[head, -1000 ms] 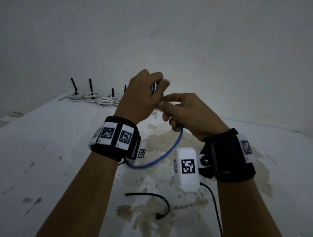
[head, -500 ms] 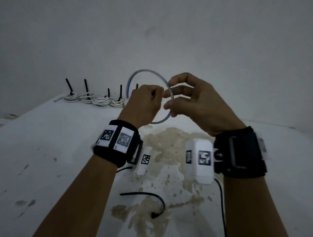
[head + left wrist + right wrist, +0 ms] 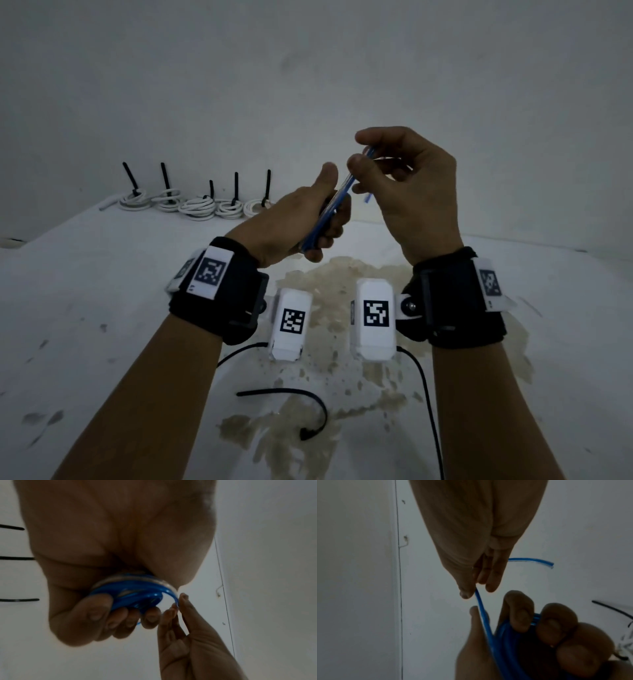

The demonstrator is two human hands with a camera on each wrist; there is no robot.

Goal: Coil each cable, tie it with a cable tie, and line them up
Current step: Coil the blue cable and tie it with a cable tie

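Note:
A blue cable (image 3: 334, 205) is wound into a small coil, held above the table. My left hand (image 3: 310, 219) grips the coil (image 3: 137, 595) with its fingers curled round the loops (image 3: 510, 635). My right hand (image 3: 394, 174) pinches the last stretch of cable (image 3: 478, 600) between thumb and fingers just above the coil. The cable's free end (image 3: 544, 562) sticks out past the right hand. A loose black cable tie (image 3: 294, 407) lies on the table below my wrists.
Several tied white cable coils (image 3: 198, 205) stand in a row at the table's far left, black tie tails pointing up. The white table (image 3: 85, 308) has a brown stained patch (image 3: 342, 359) in the middle. Thin black cords (image 3: 428, 394) run from the wrist cameras.
The wide loop held up half a second ago has been drawn down onto the coil. My left hand has turned thumb-up, and my right hand has risen with the cable's end.

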